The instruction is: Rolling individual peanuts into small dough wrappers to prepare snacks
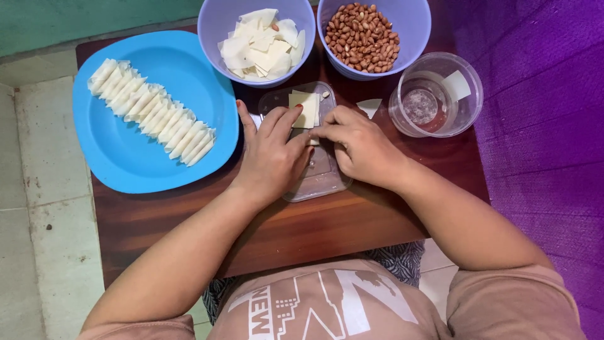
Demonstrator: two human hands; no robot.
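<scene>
My left hand (272, 155) and my right hand (358, 145) meet over a clear plastic lid (321, 179) lying on the small wooden table (302, 226). Their fingertips pinch a small pale dough piece between them, mostly hidden by the fingers. A square pale wrapper (304, 108) lies on the lid's far end, just beyond my fingers. A blue plate (126, 157) at the left carries a diagonal row of several folded pale wrappers (151, 112).
Two lilac bowls stand at the far edge: one with loose wrapper squares (261, 44), one with peanuts (362, 38). A clear cup (437, 94) with a little water stands at the right. A wrapper scrap (369, 107) lies beside it. Purple mat (541, 126) on the right, tiled floor on the left.
</scene>
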